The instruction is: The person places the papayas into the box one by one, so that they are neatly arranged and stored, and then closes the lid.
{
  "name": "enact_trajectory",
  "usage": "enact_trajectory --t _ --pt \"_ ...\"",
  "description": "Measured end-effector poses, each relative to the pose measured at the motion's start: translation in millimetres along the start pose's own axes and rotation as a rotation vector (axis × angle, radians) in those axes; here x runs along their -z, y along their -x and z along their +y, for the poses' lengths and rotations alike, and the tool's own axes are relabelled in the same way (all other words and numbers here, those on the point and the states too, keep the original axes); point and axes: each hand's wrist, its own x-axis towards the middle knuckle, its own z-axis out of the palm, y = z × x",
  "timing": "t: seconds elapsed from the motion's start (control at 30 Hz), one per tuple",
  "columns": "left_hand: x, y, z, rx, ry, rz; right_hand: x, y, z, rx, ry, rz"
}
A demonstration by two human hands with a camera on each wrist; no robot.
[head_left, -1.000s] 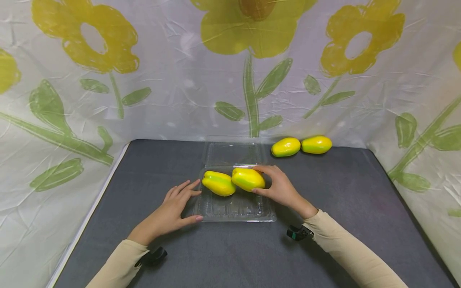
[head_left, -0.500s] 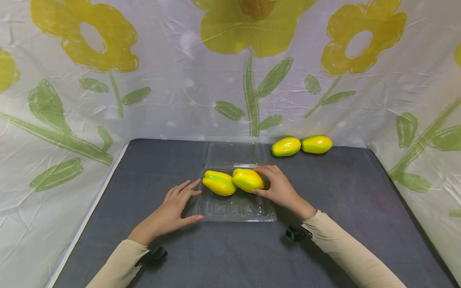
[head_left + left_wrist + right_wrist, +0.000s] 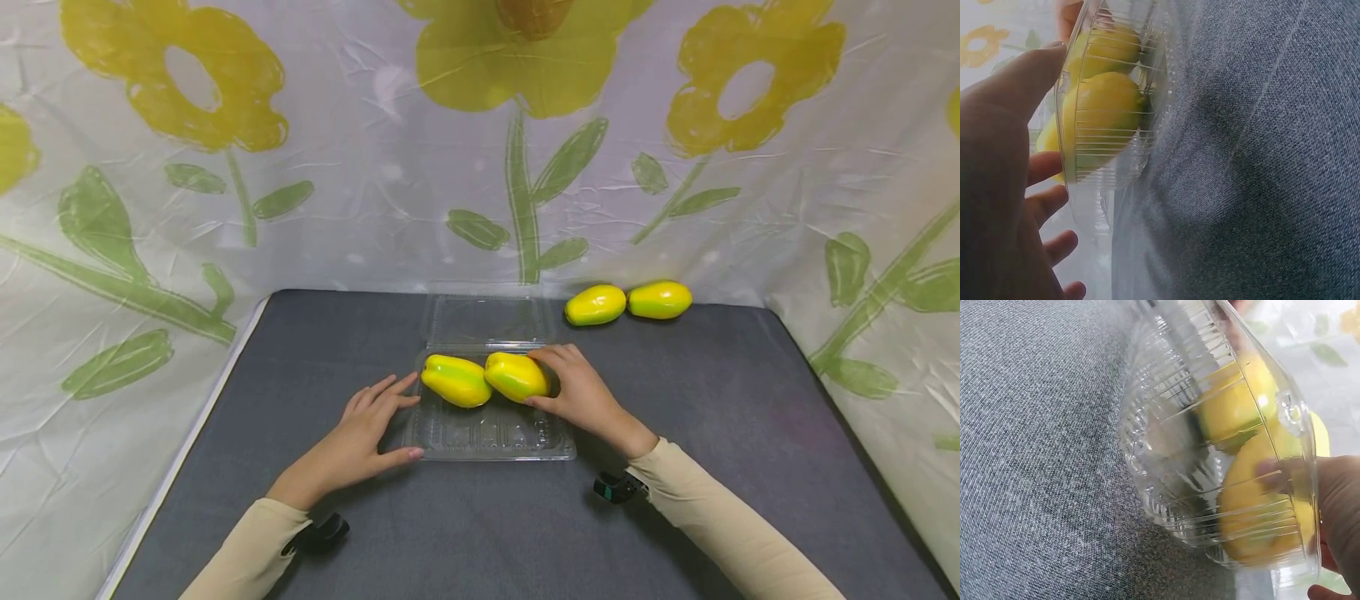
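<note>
Yellow-green fruit (image 3: 516, 377) between right-hand fingers (image 3: 555, 355) and thumb (image 3: 545, 404).

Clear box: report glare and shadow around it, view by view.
Head: the clear box glints along its hinge, with shadow below the right hand; left wrist: the left hand looks dark against the washed-out backdrop; right wrist: a bright spot over a yellow fruit.

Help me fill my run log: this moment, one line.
left hand: at edge of box; right hand: holds fruit; second fruit: inside; lid: open
</note>
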Motion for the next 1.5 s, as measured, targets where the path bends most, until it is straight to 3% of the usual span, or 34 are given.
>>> enact_trajectory --t 0.57,0.93,1.5 --pt "-0.8 0.7 -0.3 0.008 0.006 -0.001 6 0.1 -1 0.009 -0.008 -0.033" --pt "0.9 0.7 0.5 0.008 -0.006 -0.006 20 -1.1 1 0.027 -0.070 -0.043" --pt "1.9 1.2 1.4 0.004 -0.007 0.001 62 -15.6 40 -0.098 -0.145 -0.020"
